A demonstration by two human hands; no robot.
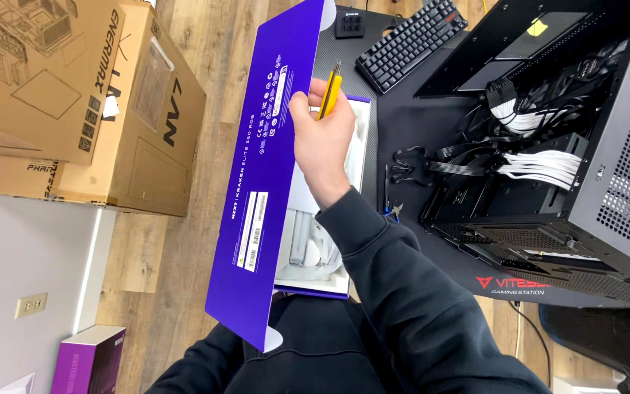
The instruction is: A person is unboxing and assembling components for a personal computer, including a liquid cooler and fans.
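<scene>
The person's right hand (324, 124) pinches a thin yellow box cutter (330, 91) between thumb and fingers and also grips the edge of the long purple cardboard lid (257, 182). The lid stands up and open. The left hand is hidden behind the lid, so it is not clear whether it is spread or closed.

The step in hand looks like opening the flat purple cardboard box (322, 241), which rests on the person's lap against the near edge of the black worktop (402, 124). Inside the box sits a white tray with pale parts (308, 233); what they are is hard to tell. Lifting them out would call for a free hand.

On the worktop stand an open black computer case (563, 160) with white cables (541, 168) and a black keyboard (410, 40). Brown cardboard boxes (74, 95) sit on the wooden floor.
</scene>
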